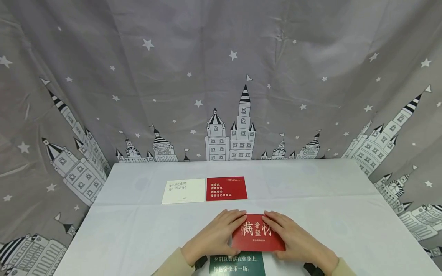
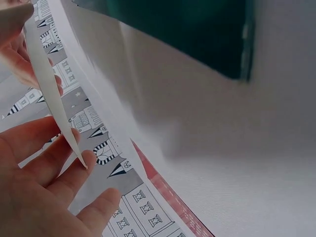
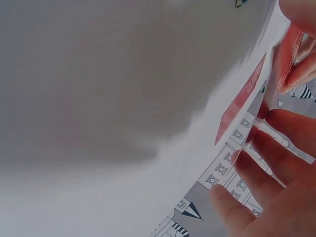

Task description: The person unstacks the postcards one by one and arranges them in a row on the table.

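Observation:
Between my two hands is a red card [image 1: 258,242] with large white characters, raised and tilted in the wrist views. My left hand [image 1: 218,233] holds its left edge, thumb below and fingers along the top corner. My right hand [image 1: 293,235] grips the right edge the same way. In the left wrist view the card [image 2: 57,101] appears as a thin pale strip between thumb and fingers; in the right wrist view its red side [image 3: 280,69] shows at a slant. Just nearer to me lies a dark green card [image 1: 238,264] with white writing, partly covered by the red one.
Farther back on the white tablecloth [image 1: 138,226], a cream card [image 1: 183,191] with handwriting lies beside another red card [image 1: 226,188] with white lines of text. Behind the table hangs a grey curtain [image 1: 165,96] printed with stars and castles.

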### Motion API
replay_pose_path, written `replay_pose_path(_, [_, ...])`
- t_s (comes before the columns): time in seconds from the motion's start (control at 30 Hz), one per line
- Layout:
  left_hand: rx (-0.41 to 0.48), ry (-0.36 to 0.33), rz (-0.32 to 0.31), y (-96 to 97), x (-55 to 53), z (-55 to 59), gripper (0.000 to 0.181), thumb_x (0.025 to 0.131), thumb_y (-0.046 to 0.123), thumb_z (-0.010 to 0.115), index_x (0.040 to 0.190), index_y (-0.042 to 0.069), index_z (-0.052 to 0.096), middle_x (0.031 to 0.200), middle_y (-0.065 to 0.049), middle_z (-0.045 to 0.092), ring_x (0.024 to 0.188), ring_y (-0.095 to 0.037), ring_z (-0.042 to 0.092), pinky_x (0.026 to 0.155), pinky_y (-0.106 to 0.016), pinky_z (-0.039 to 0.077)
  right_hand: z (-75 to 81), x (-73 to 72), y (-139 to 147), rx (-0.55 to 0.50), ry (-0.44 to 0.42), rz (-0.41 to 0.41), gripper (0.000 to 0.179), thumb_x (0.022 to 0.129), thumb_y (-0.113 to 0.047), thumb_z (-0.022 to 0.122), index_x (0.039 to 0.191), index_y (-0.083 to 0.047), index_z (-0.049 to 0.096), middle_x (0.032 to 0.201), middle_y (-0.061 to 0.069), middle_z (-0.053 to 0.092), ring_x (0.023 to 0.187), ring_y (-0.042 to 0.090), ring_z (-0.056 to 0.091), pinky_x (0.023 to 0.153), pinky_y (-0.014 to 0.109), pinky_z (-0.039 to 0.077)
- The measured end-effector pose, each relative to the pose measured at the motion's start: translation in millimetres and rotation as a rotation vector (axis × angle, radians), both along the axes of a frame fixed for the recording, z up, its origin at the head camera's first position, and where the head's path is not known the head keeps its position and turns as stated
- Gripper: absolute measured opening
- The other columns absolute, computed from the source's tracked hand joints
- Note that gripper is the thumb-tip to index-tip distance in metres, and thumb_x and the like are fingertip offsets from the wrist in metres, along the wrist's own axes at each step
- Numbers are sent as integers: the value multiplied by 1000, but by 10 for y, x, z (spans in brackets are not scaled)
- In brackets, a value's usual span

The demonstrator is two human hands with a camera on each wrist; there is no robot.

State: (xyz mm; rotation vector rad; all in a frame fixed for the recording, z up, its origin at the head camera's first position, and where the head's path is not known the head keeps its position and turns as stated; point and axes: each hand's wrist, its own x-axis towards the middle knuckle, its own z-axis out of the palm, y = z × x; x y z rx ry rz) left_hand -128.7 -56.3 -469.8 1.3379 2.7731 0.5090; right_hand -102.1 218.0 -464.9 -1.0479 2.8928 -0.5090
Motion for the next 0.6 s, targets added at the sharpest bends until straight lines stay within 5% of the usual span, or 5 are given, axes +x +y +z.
replay_pose_path(0.6, [-37,-1,7,110,-173,-5,87,74,43,76,145,7,41,147,-4,39,135,-22,33,112,-45,24,-15,-152,68,11,28,-13,85,69,-28,81,141,-1,44,144,14,40,127,33,42,99,48,43])
